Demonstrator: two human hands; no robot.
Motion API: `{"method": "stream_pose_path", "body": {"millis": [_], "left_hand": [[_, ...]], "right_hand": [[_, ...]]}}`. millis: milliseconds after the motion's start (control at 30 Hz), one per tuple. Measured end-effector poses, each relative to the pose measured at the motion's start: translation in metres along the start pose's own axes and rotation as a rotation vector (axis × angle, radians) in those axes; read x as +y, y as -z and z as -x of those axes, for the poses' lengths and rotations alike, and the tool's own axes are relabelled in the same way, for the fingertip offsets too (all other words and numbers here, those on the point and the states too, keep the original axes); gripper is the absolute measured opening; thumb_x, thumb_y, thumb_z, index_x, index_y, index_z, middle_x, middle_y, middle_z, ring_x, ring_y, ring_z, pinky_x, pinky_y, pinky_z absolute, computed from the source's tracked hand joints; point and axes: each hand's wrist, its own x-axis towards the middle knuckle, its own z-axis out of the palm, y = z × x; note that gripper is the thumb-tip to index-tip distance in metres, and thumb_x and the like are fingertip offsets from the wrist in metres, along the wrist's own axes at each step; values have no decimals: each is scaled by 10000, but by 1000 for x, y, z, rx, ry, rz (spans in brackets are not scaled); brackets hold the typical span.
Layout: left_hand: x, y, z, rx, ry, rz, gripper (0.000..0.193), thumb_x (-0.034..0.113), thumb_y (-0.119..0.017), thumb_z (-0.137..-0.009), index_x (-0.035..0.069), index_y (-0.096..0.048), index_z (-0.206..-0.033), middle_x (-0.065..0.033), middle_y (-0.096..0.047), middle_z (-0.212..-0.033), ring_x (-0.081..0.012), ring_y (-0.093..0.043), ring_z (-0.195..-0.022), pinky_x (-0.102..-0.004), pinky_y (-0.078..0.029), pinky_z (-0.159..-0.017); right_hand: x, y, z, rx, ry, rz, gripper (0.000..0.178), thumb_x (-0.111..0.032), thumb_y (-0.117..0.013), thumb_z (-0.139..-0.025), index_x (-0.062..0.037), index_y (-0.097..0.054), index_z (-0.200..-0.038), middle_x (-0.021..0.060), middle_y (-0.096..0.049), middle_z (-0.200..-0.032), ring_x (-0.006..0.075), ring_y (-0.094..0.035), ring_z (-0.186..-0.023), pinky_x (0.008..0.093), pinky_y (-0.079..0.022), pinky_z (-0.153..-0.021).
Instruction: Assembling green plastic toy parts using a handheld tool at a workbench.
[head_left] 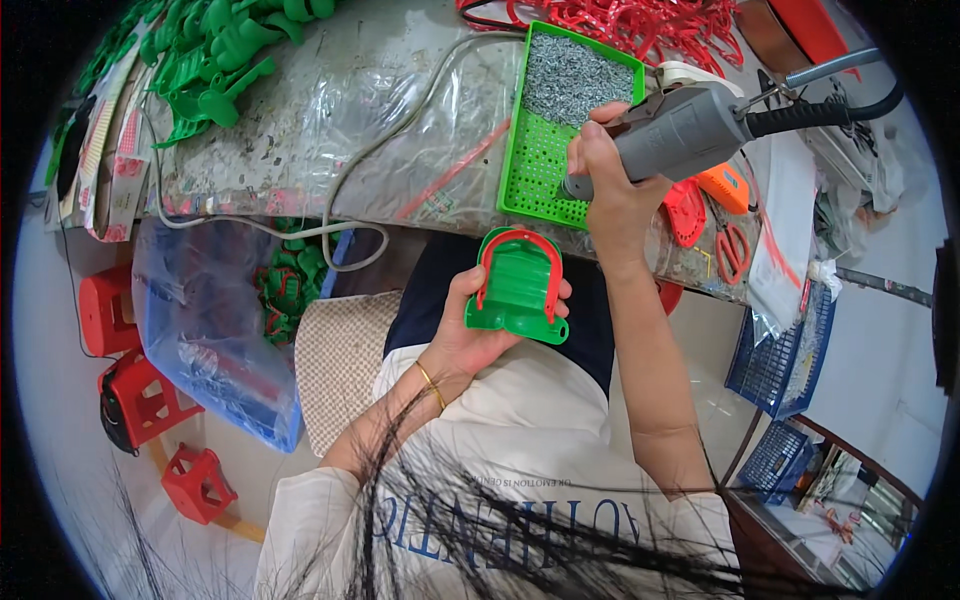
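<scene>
My left hand [468, 330] is closed round a green curved plastic part [520, 285], held over my lap at the table's front edge. A red U-shaped plastic piece [522, 238] lies along the part's upper rim and sides. My right hand [612, 185] grips a grey electric screwdriver [680, 130], its tip end pointing left over a green tray [505, 170]. Small silvery screws [580, 80] fill the tray's far half; the near half shows a perforated bottom. The screwdriver's tip is mostly hidden by my fingers.
Green plastic parts [215, 75] pile up at the far left, red strips [640, 25] at the back. Right of the tray lie a red part [685, 212], red-handled scissors [733, 250] and an orange tool [725, 185]. A lined blue bin [200, 330] and red stools [150, 395] stand left below.
</scene>
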Motion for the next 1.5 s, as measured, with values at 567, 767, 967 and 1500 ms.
{"method": "stream_pose_path", "body": {"millis": [567,767,967,1500], "left_hand": [[2,5,1,-3,-30,1,696,477,-538,-797,-26,-440,-1269,-251,-554,-1162,-346,-592,-1010,-436,-467,-911],[4,2,2,15,-49,-31,687,470,-537,-800,-26,-446,-1267,-248,-552,-1178,-354,-579,-1044,-448,-451,-936],[-1,-3,9,60,-125,-59,670,463,-533,-807,-11,-446,-1273,-254,-537,-1211,-346,-559,-1090,-456,-436,-961],[-1,-19,11,81,-149,-49,643,437,-550,-817,21,-432,-1292,-208,-538,-1223,-325,-534,-1138,-477,-442,-956]], "right_hand": [[-29,-2,4,-3,107,-52,149,-34,-553,-839,47,-515,-959,49,-474,-647,111,-429,-555,267,-387,-539],[-65,2,37,-91,-46,-84,205,-69,-551,-834,26,-498,-1007,19,-421,-598,122,-406,-511,278,-355,-507],[-65,4,65,-137,-80,-52,185,-84,-545,-836,13,-484,-980,20,-410,-556,121,-405,-475,283,-349,-495],[-67,5,68,-206,-66,-64,135,-60,-543,-837,-24,-457,-934,13,-410,-557,124,-405,-455,284,-356,-476]]}}
